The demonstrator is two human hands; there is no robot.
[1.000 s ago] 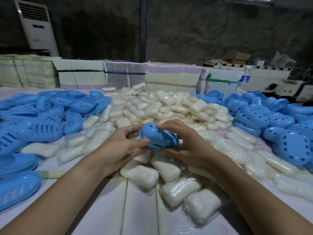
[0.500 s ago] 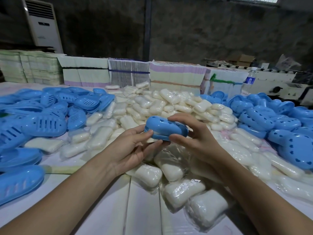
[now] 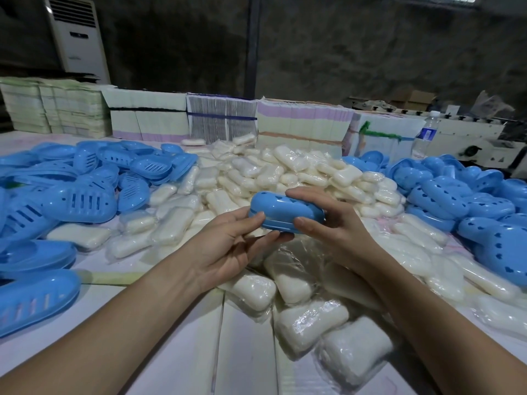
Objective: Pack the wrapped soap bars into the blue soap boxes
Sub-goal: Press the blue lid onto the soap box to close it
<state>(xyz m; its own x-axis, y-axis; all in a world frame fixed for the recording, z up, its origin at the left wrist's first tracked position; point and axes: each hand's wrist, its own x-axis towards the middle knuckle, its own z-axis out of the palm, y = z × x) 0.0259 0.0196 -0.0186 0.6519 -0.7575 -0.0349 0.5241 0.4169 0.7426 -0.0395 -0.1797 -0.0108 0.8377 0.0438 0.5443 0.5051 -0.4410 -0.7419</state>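
Note:
A closed blue soap box (image 3: 285,212) hangs above the soap pile, lid on top with heart-shaped holes. My right hand (image 3: 333,232) grips it, fingers curled over the top and thumb on the near side. My left hand (image 3: 231,246) supports its left end, thumb on the side and fingers underneath. A big heap of white wrapped soap bars (image 3: 285,172) fills the table's middle, with more bars (image 3: 310,320) lying close in front. Whether a bar is inside the held box is hidden.
Slotted blue box halves (image 3: 79,201) are piled at the left, heart-holed blue lids (image 3: 467,201) at the right. Bundled paper stacks (image 3: 222,121) line the table's far edge. A water bottle (image 3: 426,135) stands far right, an air conditioner (image 3: 79,38) far left.
Both hands have lifted the blue box a little and turned it level, lid up. My right fingers have moved over its top; my left hand has slid beneath its left end.

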